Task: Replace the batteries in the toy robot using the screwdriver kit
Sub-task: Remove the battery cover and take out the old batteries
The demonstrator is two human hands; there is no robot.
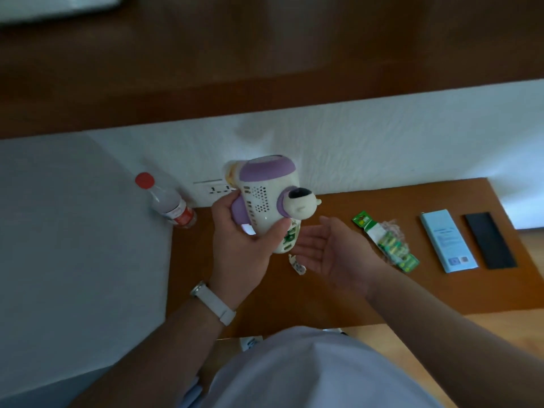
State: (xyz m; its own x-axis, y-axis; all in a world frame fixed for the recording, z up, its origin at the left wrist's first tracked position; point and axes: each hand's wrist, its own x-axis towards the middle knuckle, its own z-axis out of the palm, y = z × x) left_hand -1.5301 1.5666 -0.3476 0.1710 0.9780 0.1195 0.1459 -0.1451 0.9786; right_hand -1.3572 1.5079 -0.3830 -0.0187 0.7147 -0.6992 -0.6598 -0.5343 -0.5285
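Note:
My left hand [238, 240] grips the white and purple toy robot [266, 198] above the brown table [338, 295], its back with speaker holes facing me and its lower end tipped toward the right. Green batteries [290, 238] show in the open compartment at that lower end. My right hand [329, 248] is held palm up, fingers relaxed, just under and to the right of the compartment. A small white cover piece [298, 266] lies on the table below the toy. A green pack of batteries [388, 242] lies to the right.
A pale blue box [447, 241] and a black flat case [490, 241] lie at the table's right end. A water bottle with a red cap [167, 201] stands at the left by a grey surface [73, 245]. A wall socket [216, 188] sits behind the toy.

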